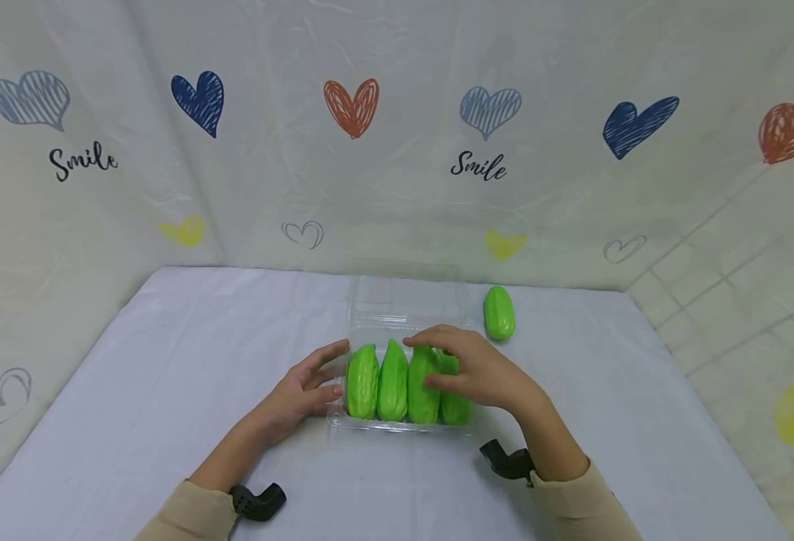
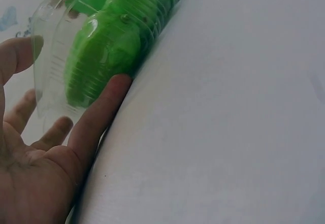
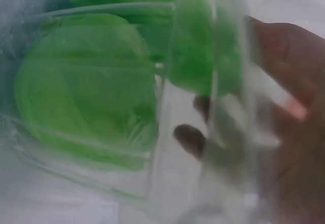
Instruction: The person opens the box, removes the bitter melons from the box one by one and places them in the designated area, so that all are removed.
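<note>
Noted at the rear a pale backdrop (image 1: 403, 45), printed with hearts (image 1: 197, 104) in blue, red and yellow. Found in front of it a table (image 1: 133, 428) under white cloth. Observed near the middle of the table a clear plastic container (image 1: 400, 427), ribbed at the sides, with its lid (image 1: 406, 297) lying open toward the backdrop. Recorded two beige sleeves (image 1: 187, 518) at the near edge of the view, one per arm.

Found the left hand (image 1: 298, 394) at the container's left wall, fingers spread wide and touching the plastic. Found the right hand (image 1: 474, 368) over the container's right half, fingers loosely bent, with a broad gap from the thumb. Cannot tell, given the blurred right wrist view, about contact with anything inside.

Counted four green pieces (image 1: 363, 383), vegetable-shaped, lengthwise and side by side in the container, the two right-hand ones partly covered by the right hand. Logged a fifth piece (image 1: 499, 314) outside, on the table, just right of the lid. Noted a black device (image 1: 259, 502) at the left wrist and another at the right. Read "Smile" twice in black lettering (image 1: 479, 165) on the backdrop.
</note>
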Demonstrator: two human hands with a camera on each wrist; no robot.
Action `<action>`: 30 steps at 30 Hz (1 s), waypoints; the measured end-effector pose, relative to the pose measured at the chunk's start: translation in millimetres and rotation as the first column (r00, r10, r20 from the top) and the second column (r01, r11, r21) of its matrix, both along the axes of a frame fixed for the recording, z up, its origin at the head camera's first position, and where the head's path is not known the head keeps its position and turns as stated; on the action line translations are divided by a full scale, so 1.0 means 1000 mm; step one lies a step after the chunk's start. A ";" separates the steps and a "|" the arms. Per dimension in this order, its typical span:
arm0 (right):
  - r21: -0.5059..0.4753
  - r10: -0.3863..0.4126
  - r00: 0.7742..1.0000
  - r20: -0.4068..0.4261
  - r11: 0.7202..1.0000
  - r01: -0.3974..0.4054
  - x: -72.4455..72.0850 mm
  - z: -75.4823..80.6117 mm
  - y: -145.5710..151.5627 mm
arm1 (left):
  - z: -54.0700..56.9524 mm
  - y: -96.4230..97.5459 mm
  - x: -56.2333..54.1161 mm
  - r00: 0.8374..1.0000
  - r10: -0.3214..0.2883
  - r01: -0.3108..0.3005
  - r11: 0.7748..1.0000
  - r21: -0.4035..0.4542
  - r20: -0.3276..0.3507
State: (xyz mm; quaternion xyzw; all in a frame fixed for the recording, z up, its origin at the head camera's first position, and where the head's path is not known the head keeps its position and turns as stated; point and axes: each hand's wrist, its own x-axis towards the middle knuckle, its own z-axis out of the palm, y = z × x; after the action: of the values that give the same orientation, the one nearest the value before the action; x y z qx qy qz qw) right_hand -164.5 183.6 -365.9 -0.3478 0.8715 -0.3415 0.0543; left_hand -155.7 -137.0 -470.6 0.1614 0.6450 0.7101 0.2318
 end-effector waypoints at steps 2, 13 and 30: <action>-0.013 0.008 1.000 0.014 1.000 -0.008 0.001 0.001 0.000 | 0.000 0.000 0.000 1.000 -0.001 0.001 1.000 0.003 -0.006; 0.026 0.110 0.993 0.040 0.994 -0.111 0.002 0.001 -0.005 | 0.003 -0.001 0.001 1.000 0.005 -0.005 1.000 0.000 -0.020; 0.115 0.140 0.989 0.046 0.983 -0.144 0.003 -0.009 -0.009 | 0.002 0.000 -0.001 1.000 -0.017 0.017 1.000 0.021 0.000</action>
State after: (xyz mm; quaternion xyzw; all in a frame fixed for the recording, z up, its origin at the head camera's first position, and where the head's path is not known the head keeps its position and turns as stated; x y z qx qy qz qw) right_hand -161.4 174.4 -375.0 -0.3986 0.8619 -0.2912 0.1156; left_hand -156.7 -137.4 -468.7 0.1690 0.6360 0.7150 0.2360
